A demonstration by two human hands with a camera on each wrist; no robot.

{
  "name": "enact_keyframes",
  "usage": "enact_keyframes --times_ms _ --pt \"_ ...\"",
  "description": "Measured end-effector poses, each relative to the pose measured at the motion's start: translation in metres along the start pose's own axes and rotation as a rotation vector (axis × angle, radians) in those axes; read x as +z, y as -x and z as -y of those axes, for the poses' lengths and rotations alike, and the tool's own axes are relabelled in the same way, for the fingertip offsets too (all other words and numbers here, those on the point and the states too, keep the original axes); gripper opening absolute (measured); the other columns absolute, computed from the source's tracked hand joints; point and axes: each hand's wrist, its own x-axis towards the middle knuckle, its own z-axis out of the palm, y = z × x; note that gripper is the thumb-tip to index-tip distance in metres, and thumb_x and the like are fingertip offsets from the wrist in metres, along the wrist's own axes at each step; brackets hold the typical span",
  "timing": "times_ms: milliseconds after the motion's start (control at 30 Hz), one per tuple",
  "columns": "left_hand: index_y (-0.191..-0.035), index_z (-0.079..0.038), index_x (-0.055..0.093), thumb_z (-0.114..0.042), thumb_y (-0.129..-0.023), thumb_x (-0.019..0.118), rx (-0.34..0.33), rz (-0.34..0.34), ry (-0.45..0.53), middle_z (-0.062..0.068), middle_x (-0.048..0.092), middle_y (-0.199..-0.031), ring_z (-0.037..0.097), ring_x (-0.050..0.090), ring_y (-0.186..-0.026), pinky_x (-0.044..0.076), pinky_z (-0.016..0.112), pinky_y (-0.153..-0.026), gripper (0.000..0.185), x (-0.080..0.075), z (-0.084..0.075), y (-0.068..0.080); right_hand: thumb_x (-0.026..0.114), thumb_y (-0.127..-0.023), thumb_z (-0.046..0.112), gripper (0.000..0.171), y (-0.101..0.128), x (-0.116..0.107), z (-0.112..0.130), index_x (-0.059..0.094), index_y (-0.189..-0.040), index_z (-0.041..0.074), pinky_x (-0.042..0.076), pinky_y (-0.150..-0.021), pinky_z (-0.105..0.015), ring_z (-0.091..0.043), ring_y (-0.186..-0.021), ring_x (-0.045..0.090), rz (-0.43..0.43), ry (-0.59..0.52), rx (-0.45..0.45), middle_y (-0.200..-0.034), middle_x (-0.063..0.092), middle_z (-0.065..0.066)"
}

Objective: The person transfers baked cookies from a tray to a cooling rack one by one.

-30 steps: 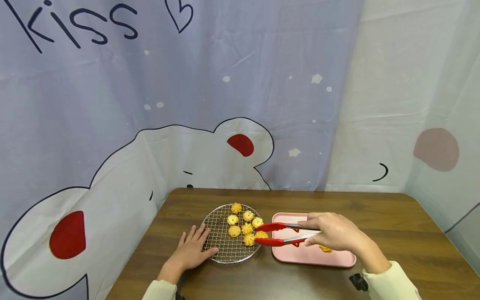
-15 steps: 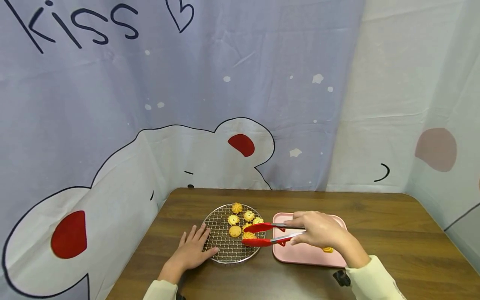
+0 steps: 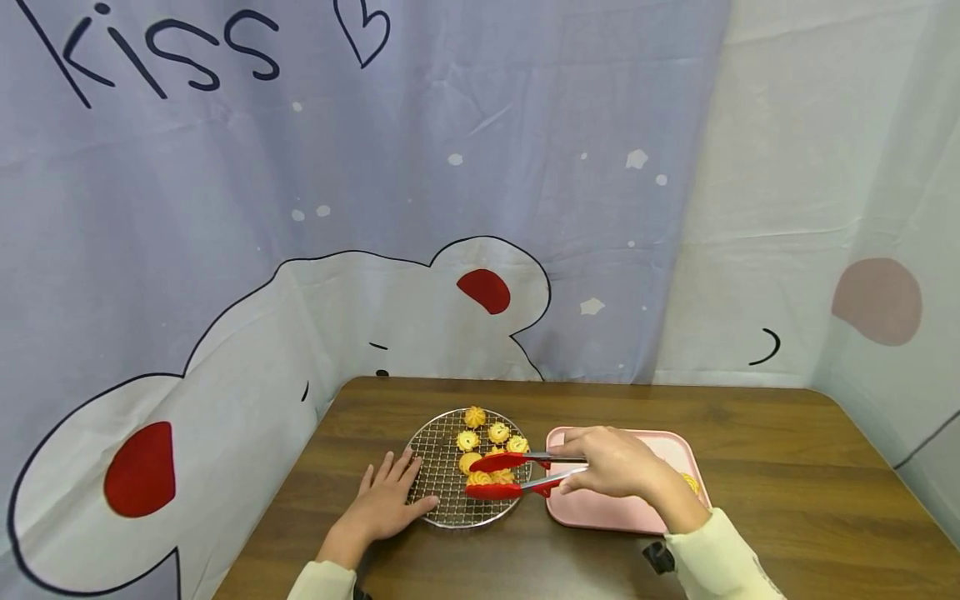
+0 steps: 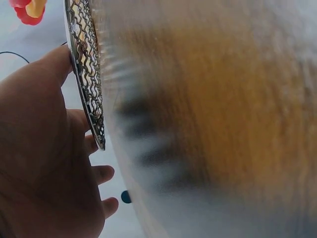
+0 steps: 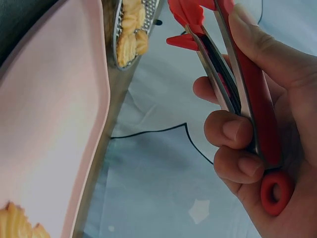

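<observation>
Right hand: your right hand [image 3: 611, 464] is clenched around the handles of the red tongs [image 3: 517, 475], over the left part of the pink tray [image 3: 600, 515].
Tongs axis: they lie nearly level and point left, away from your palm, toward the rack [image 3: 438, 483].
Tong tips: the two red tips stand apart, one behind and one in front of a cookie [image 3: 483, 477] at the near right side of the rack; you cannot tell if they already touch it.
Cookie from grip: it lies to the left of your right hand, at the far end of the tongs.
Other cookies: more sit on the rack behind the tips; one lies on the tray [image 5: 20, 223].
Left hand: your left hand [image 3: 382, 500] is flat on the desk [image 3: 787, 467], fingers straight, touching the left rim of the rack [image 4: 91, 104]; it grasps nothing.
Nearer hand: the left hand is closer to the rack, but only the right one has the tongs.
</observation>
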Motion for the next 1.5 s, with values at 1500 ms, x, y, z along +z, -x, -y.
enact_keyframes --times_ms 1500 --pt "-0.157 -0.008 0.038 -0.062 -0.098 0.053 -0.008 0.011 0.001 0.015 0.024 -0.166 0.046 0.013 -0.153 0.006 0.070 -0.118 0.082 0.001 0.001 -0.002 0.085 -0.078 0.044 0.051 -0.012 0.022 -0.003 0.076 -0.122 0.022 0.055 -0.081 -0.033 -0.007 -0.096 0.065 0.032 0.012 0.049 -0.109 0.069 0.014"
